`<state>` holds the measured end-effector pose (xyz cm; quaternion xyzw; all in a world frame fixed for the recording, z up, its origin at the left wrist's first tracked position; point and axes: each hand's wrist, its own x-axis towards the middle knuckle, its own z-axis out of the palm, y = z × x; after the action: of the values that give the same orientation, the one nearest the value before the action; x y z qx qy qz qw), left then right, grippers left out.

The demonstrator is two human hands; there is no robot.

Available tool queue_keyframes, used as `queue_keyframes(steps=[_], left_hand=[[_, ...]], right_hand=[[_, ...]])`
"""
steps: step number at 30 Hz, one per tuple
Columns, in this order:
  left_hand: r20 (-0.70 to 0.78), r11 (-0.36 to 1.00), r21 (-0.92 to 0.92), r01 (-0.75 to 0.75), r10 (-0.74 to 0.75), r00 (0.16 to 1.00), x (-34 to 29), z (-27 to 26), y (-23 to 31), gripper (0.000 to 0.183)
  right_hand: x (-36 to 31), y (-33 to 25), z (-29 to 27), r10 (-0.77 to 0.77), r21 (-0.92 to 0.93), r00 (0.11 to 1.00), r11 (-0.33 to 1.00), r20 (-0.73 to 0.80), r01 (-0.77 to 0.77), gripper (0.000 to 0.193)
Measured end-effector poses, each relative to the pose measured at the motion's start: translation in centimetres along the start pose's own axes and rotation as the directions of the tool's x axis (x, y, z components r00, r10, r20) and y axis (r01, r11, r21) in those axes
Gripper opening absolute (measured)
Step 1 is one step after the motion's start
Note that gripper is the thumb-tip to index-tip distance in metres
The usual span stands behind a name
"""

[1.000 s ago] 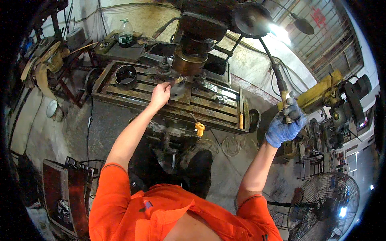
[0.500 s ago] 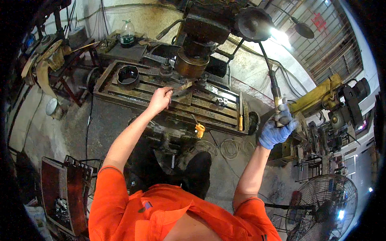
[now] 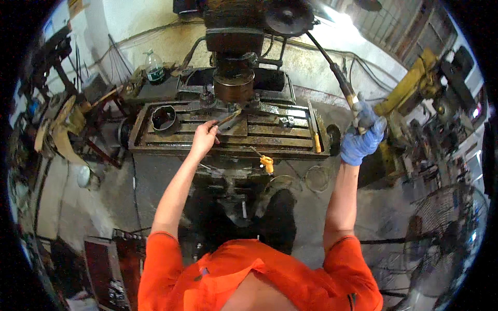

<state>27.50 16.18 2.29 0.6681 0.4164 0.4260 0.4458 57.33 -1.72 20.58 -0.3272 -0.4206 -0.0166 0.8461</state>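
Note:
My bare left hand (image 3: pixel 205 139) is closed round a slim brush (image 3: pixel 227 119) above the slotted machine table (image 3: pixel 192 142). The brush points up and right, its tip just below the round cutter head (image 3: pixel 233 85) of the milling machine; whether it touches anything there I cannot tell. On the right my right hand (image 3: pixel 363 140), in a blue glove, is wrapped round the lower end of a long lever (image 3: pixel 340 78) that slants down from the machine. A black pot (image 3: pixel 164 118) with dark liquid stands on the table's left part.
A yellow-handled file-like tool (image 3: pixel 316 132) lies along the table's right end. Something yellow (image 3: pixel 266 164) hangs at the front edge. A small metal block (image 3: pixel 286 121) sits on the table. Behind stands a plastic bottle (image 3: pixel 154 67); a fan (image 3: pixel 441 233) is at lower right.
The view has shifted, so the machine appears lower and further left. The brush stays in my left hand near the cutter head, and my right hand keeps hold of the lever.

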Motion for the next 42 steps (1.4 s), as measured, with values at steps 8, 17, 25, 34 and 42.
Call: queue_keyframes(steps=[8,17,25,34,42], left_hand=[[0.048,1.0,0.019,0.021,-0.022,0.999,0.4,-0.1,-0.2,0.03],[0.046,0.996,-0.05,0.068,-0.065,0.997,0.9,0.8,1.5,0.032],[0.04,1.0,-0.015,0.019,-0.018,0.999,1.8,1.2,1.8,0.032],[-0.149,0.984,0.179,0.026,0.001,0.989,3.9,1.2,-1.2,0.029],[-0.203,0.992,0.125,-0.002,0.027,0.979,3.1,-0.5,-0.5,0.027]], right_hand=[[1.6,-2.3,0.7,-0.09,0.055,0.983,0.995,0.158,0.082,0.044],[3.8,-4.4,2.2,-0.168,-0.058,0.981,0.983,0.101,0.175,0.039],[7.2,-3.5,2.0,-0.286,0.001,0.938,0.957,0.198,0.291,0.033],[15.1,-3.8,4.0,-0.764,-0.343,0.574,0.477,0.294,0.81,0.028],[16.7,-8.5,6.2,-0.305,-0.061,0.891,0.937,0.337,0.344,0.034]])
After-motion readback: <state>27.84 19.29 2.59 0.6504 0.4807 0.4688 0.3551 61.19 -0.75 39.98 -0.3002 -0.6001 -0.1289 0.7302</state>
